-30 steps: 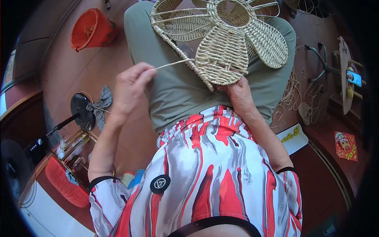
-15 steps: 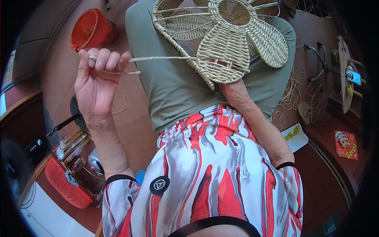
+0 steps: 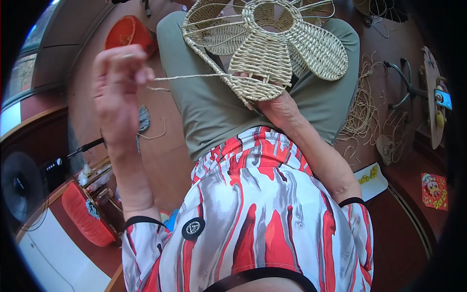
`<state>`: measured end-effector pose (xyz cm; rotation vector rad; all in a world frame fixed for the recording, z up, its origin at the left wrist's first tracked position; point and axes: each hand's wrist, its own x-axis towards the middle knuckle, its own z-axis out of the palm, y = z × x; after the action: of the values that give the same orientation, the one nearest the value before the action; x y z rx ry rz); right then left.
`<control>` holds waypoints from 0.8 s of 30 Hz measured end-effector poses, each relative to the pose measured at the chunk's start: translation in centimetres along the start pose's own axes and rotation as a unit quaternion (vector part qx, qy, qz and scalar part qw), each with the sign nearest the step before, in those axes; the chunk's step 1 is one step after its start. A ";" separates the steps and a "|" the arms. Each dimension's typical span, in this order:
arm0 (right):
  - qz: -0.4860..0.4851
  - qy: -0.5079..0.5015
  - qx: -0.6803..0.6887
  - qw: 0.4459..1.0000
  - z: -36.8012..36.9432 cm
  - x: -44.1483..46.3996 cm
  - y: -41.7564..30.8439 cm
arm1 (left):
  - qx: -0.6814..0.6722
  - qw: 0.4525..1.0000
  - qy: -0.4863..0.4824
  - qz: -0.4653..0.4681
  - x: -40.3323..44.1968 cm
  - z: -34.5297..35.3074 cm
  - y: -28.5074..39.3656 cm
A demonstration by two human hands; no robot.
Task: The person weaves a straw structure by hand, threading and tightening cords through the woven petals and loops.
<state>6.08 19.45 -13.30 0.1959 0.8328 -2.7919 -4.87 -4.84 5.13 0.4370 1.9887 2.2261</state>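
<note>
Head view: the left hand [image 3: 120,80], blurred at ten o'clock, grips one pale twisted-straw cord [image 3: 187,77], seemingly for tension; the right hand [image 3: 278,108] grasps one pale, flower-shaped woven-straw frame [image 3: 260,61] toward twelve, apparently bracing against that pull. One red bucket [image 3: 144,41] sits toward eleven; one white rectangular tray [image 3: 374,189], past three.

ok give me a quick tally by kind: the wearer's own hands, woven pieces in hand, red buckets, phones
Hands: 2 (left hand, right hand)
Woven piece: 1
Red bucket: 1
Phone: 1
Total: 5
</note>
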 end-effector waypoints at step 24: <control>-0.031 0.048 -0.008 0.998 0.4 0.4 0.7 | 0.454 0.831 -0.247 0.206 1.1 7.5 -8.1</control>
<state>5.84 18.61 -13.44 0.3080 0.8987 -2.8514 -4.52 3.66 -2.07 1.4668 2.6314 0.9125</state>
